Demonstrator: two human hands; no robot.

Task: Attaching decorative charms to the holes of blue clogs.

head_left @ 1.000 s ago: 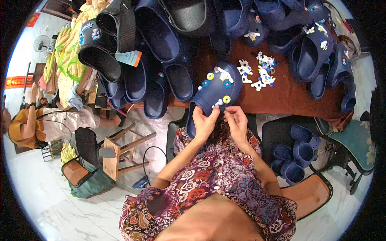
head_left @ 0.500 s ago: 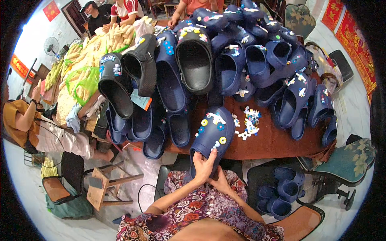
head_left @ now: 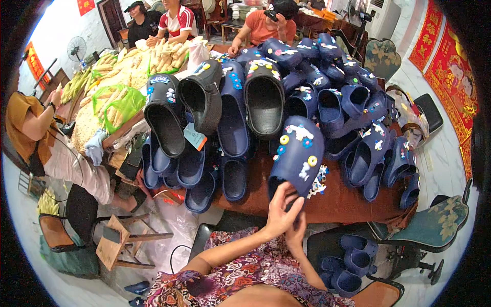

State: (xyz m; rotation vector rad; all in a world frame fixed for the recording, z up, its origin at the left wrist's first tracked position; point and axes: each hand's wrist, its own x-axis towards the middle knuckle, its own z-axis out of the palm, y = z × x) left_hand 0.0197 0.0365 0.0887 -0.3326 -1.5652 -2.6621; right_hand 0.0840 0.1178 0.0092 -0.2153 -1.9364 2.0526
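Held navy clog (head_left: 296, 158) has shifted up and right over the table since the earlier frame, now hiding most of the loose charms. Brown-covered table (head_left: 332, 207) runs across the center right. Heap of clogs (head_left: 330, 110), mostly navy with a few black, fills the upper center to right of the frame. Dark seat (head_left: 318, 246), lower right, carries several small navy clogs (head_left: 355, 261). Held clog is just right of center, tilted, toe up, opening toward the lower edge. Left hand (head_left: 279, 217), lower center, grasps the clog at its opening: fingers curled in, closed around the rim, little gap showing. Right hand (head_left: 295, 238) sits just below and right, near the heel end, fingers bent upward, close together; fingertips partly hidden, cannot tell if they grip anything. Loose charms (head_left: 318, 185), white and multicolored, peek out right of the clog. Smallest: white character charm (head_left: 302, 133) near the toe, yellow ring charm (head_left: 312, 160) on the right side, blue flower charm (head_left: 281, 150) on the left.
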